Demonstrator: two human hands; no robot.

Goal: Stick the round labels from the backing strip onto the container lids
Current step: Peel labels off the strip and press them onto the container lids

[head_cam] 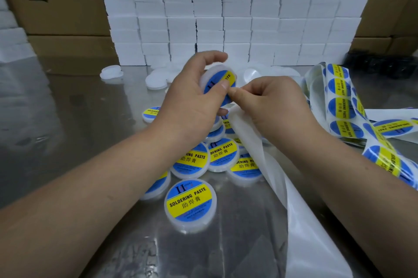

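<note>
Our left hand (192,101) clamps the lid (209,72) so its thumb presses the label (213,84) flat; beside the lid, our right hand (273,105) pinches the backing strip (300,221).

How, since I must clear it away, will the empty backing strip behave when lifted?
Probably floppy: the strip sags and curls in loose folds below the right hand. Likely very light, being thin and translucent. Its glossy face may slide easily on the steel table.
</note>
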